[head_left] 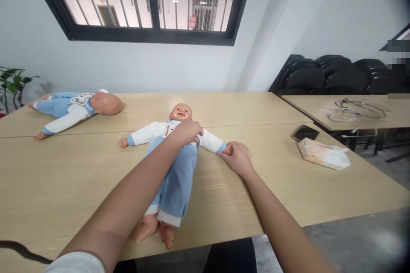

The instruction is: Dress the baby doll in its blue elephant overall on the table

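Observation:
A baby doll [176, 175] in blue trousers and a white and blue top lies face up on the wooden table, its head toward the wall and its feet toward me. My left hand [188, 132] rests on the doll's chest near the shoulder, its fingers bent over the top; what they grip, if anything, is hidden. At the end of the doll's outstretched arm on the right, my right hand [237, 157] has its fingers closed round the small doll hand.
Another doll [73, 108] lies at the back left of the table [224, 204]. On the right are a dark phone [306, 132] and a tissue pack [322, 153]. Cables [358, 108] lie on a farther table, with black chairs [304, 76] behind. A dark strap [24, 251] is at lower left.

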The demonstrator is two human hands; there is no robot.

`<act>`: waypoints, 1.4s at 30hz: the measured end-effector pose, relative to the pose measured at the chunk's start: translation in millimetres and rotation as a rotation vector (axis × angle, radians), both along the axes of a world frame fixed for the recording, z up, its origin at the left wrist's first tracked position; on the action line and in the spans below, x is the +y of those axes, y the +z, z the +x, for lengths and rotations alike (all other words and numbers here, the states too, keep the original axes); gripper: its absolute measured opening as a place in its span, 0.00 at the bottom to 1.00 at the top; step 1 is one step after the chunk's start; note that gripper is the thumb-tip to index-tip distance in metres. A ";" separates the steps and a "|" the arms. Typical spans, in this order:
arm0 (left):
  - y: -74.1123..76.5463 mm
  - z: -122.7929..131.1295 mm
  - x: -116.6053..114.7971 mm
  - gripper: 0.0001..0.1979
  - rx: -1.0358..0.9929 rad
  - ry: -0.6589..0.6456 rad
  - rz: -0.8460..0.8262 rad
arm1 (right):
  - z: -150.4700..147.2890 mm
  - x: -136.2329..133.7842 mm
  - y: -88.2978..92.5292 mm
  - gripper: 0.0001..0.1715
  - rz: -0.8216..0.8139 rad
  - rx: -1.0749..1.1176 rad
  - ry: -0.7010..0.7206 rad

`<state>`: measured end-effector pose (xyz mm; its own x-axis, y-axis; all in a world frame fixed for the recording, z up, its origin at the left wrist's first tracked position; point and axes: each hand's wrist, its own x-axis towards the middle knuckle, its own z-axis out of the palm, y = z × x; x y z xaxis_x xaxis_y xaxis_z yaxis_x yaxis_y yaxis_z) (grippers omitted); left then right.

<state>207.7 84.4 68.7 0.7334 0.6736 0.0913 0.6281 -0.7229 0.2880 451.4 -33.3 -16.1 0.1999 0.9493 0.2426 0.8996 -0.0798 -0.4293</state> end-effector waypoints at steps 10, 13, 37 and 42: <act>-8.1 -27.6 1.6 0.10 -0.097 -0.026 0.006 | -6.9 -7.0 3.9 0.27 0.058 0.833 0.214; -9.2 -30.6 -1.1 0.09 -0.144 -0.063 0.038 | -28.3 1.9 5.6 0.29 0.182 0.978 0.200; 27.7 -39.7 -16.8 0.08 -0.246 -0.175 0.155 | -99.4 59.8 20.2 0.40 0.142 0.063 0.312; 26.1 -37.9 -16.5 0.09 -0.306 -0.139 0.149 | -104.7 60.7 16.0 0.30 0.173 0.096 0.426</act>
